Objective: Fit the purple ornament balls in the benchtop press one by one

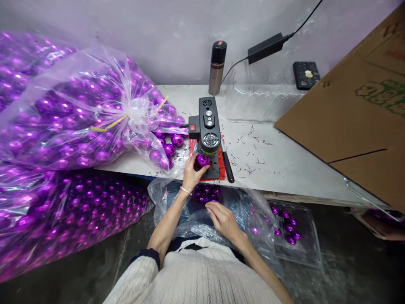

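My left hand (190, 172) is closed round a shiny purple ball (202, 159) and holds it under the head of a small black machine (209, 126) that stands on a red mat (221, 162) at the table's front edge. My right hand (224, 219) rests lower down, fingers curled into a clear plastic bag (177, 211) on my lap, at a heap of purple balls (207, 192). What its fingertips hold is hidden.
Big clear bags of purple balls (79, 118) fill the left side, on the table and below it. A cardboard sheet (351, 109) leans at the right. A steel bottle (217, 67), power adapter (267, 47) and a black device (305, 75) stand at the back. A clear tray with balls (289, 228) lies lower right.
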Demonstrator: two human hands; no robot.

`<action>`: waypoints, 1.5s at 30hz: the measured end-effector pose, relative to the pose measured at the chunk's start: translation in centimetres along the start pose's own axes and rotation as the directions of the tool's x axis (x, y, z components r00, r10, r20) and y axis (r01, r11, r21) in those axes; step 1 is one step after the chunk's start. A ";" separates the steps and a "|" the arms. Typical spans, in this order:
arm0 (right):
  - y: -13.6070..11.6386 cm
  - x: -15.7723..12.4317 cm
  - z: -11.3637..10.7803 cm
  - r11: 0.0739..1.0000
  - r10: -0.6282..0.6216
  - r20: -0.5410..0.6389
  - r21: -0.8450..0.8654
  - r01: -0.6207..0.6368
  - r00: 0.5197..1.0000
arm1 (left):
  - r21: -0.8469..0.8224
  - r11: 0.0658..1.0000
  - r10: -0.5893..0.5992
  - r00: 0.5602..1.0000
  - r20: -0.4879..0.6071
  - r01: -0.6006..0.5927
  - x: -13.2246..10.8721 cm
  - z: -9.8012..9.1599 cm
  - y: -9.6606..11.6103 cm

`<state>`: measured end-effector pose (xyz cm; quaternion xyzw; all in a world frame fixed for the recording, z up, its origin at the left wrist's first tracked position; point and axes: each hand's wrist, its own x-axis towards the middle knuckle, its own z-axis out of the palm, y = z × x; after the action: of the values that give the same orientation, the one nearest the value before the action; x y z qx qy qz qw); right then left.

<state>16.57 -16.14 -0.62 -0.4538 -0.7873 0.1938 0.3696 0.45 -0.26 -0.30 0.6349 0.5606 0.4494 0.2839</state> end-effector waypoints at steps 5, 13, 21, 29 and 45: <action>0.2 0.4 -0.9 1.000 0.003 -0.056 -0.014 -0.004 0.998 | 0.100 0.988 0.111 0.993 0.038 -0.114 0.1 0.5 -0.5; 0.2 5.8 -7.7 0.991 -0.101 -0.440 -0.122 0.052 0.892 | 0.012 0.992 0.122 0.992 0.012 -0.122 -0.1 1.9 -2.2; 0.2 12.3 -9.3 0.912 -0.406 -0.506 -0.285 0.296 0.761 | -0.007 0.989 0.149 0.987 0.063 -0.149 -0.2 1.9 -1.9; -0.7 14.0 -8.7 0.932 -0.352 -0.414 -0.234 0.276 0.840 | 0.009 0.990 0.142 0.986 0.088 -0.143 -0.3 1.9 -1.6; 3.2 12.4 -2.7 0.931 -0.364 -0.615 -0.226 0.286 0.700 | 0.001 0.985 0.170 0.984 0.047 -0.170 -0.5 2.1 -1.5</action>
<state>16.57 -3.91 4.14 -0.3662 -0.6881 -0.0881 0.6202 1.64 -0.12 -2.63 0.6916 0.4988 0.4555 0.2559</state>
